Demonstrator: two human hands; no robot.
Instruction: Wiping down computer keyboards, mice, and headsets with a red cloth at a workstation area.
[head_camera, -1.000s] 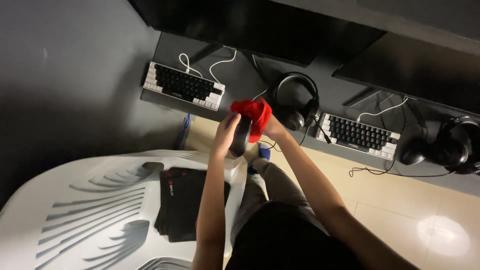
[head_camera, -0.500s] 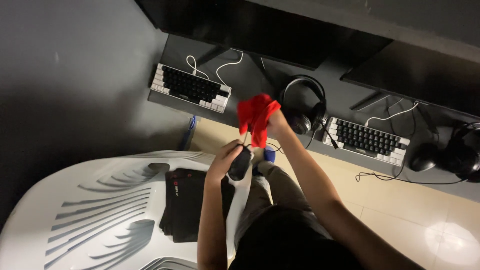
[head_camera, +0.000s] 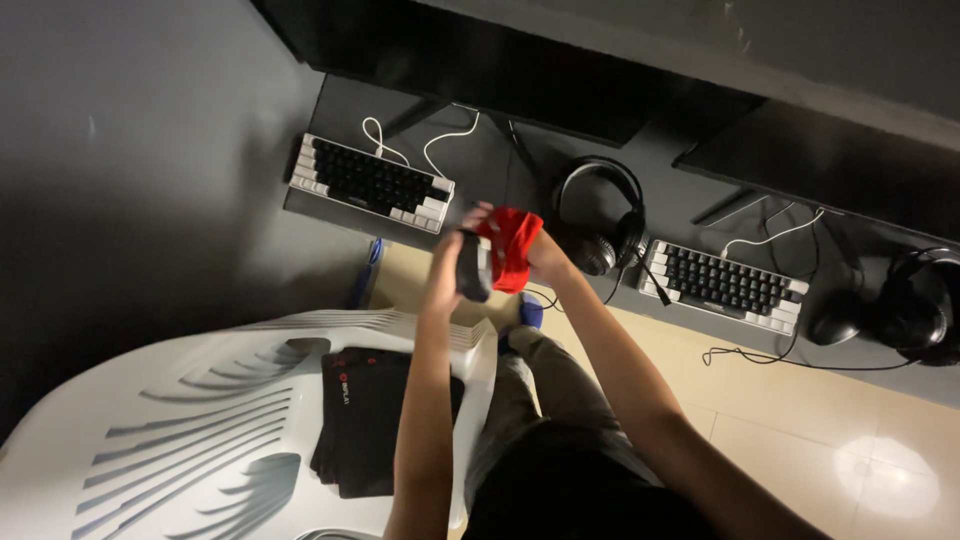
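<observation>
up front, the left hand (head_camera: 452, 268) grips a dark mouse (head_camera: 473, 266) while the right hand (head_camera: 540, 258) presses a red cloth (head_camera: 508, 250) against it, above the bench (head_camera: 500, 170).

- Both arms were bare from the elbow down to the wrist; no sleeve, watch or band showed on either forearm.
- The left hand (head_camera: 447, 272) wore no glove and no ring that I could make out in the dim light.
- The right hand (head_camera: 545, 262) was likewise ungloved.
- A dark top, black or close to it, covered the torso (head_camera: 580, 490) at the bottom of the view; its sleeve ends were out of sight.
- Grey-brown trousers (head_camera: 540, 385) covered the legs, loose and creased over the thigh.
- One foot wore a blue shoe or slipper (head_camera: 531, 311), only its tip showing, blurred.
</observation>
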